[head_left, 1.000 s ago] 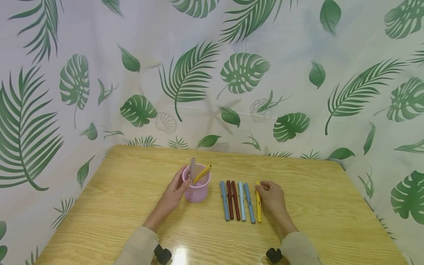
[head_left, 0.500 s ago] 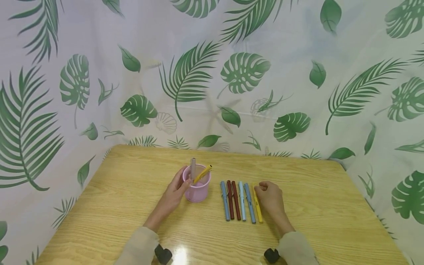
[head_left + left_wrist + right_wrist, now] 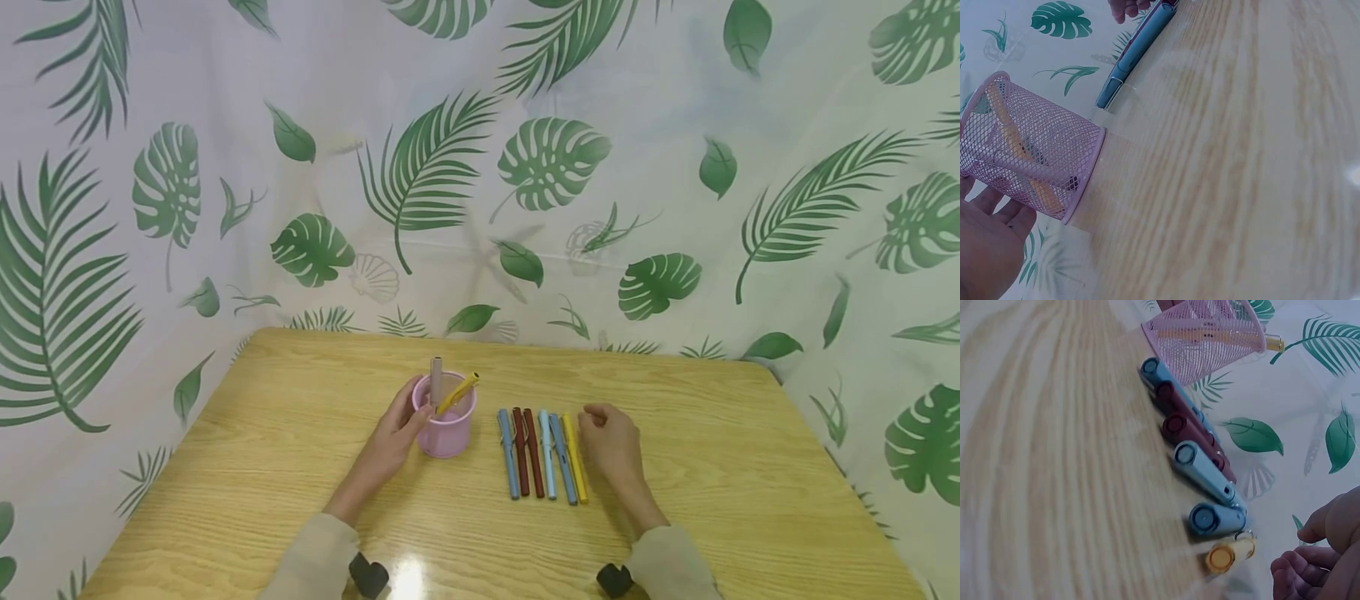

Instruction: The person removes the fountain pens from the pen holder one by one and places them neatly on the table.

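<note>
My left hand (image 3: 390, 437) holds the pink mesh pen cup (image 3: 444, 439), thumb at the rim and fingers against its side. A grey pen (image 3: 437, 383) and a yellow pen (image 3: 460, 395) stand tilted in the cup. To its right lies a row of pens: a blue pen (image 3: 508, 454), two dark red pens (image 3: 533, 454), a light blue pen (image 3: 548, 454), another blue pen (image 3: 564, 460) and a yellow pen (image 3: 575, 460) at the right end. Just right of that yellow pen is my right hand (image 3: 617, 442), fingers loosely bent, holding nothing; the right wrist view shows it apart from the pens.
The wooden table (image 3: 720, 467) carries all of these. Behind it hangs a white cloth (image 3: 555, 250) printed with green leaves, meeting the table's back edge. Light reflects near the table's front.
The yellow pen at the row's right end has shifted left, up close to the blue pen. My right hand has let go of it. The left hand and cup stay put.
</note>
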### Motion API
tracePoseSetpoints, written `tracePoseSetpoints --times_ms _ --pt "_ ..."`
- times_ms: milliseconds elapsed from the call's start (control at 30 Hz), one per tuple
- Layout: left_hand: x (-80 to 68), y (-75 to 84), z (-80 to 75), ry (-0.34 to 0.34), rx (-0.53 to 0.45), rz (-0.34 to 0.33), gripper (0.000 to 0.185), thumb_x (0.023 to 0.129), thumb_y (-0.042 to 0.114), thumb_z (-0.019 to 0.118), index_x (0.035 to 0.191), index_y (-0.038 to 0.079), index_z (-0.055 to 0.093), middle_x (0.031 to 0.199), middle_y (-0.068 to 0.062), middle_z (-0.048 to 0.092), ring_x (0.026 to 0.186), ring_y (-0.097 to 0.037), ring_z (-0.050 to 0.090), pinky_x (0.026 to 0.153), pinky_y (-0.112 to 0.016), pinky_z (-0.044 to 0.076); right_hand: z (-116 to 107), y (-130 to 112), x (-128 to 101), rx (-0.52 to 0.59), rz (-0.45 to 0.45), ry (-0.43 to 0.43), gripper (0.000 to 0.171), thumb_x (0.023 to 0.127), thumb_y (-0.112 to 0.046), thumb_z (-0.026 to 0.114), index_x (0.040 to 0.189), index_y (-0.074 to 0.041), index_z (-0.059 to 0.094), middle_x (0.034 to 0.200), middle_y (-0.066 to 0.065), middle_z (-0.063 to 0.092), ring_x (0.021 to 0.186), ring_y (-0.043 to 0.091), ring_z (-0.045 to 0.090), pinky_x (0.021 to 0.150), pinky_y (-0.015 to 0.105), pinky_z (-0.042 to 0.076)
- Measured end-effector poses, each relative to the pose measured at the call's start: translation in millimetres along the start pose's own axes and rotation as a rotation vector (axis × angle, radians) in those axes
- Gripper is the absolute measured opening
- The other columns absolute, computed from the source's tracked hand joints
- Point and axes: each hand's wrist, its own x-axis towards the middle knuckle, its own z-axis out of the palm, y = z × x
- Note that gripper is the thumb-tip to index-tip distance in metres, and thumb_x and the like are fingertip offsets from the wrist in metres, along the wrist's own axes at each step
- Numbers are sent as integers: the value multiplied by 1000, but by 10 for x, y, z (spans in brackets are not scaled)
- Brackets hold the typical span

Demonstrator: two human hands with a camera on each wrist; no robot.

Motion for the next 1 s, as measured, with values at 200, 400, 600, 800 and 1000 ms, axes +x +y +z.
tracePoseSetpoints --times_ms 200,400,600,800,1000 --pt "1 -8 -12 -4 3 9 62 112 21 48 164 5 19 167 -22 23 154 -36 24 124 -42 26 48 -168 0 73 -40 28 33 103 -14 59 125 8 67 112 24 72 99 33 68 76 30 58" --pt "-3 -9 -13 -1 14 11 62 112 21 48 164 4 19 167 -22 24 153 -37 26 124 -43 26 161 -308 12 154 -97 3 31 103 -12 60 127 7 67 106 20 73 89 28 69 64 19 52" --pt "-6 -23 -18 0 16 19 62 112 19 47 163 1 18 167 -25 23 152 -40 26 124 -47 24 265 -460 18 233 -138 -76 32 104 -11 59 130 7 65 109 23 71 92 34 69 67 19 53" --pt "-8 -11 -17 -1 13 -3 63 112 21 48 164 3 17 167 -22 23 152 -38 27 124 -46 26 340 -654 -3 306 -145 -116 31 103 -10 60 128 7 66 109 24 71 90 33 67 64 17 53" --pt "-5 -7 -16 1 22 -4 63 112 20 49 164 4 18 168 -21 23 154 -35 23 124 -44 25 423 -816 -22 329 -190 -131 30 102 -8 61 126 8 67 107 23 71 90 36 69 62 16 52"
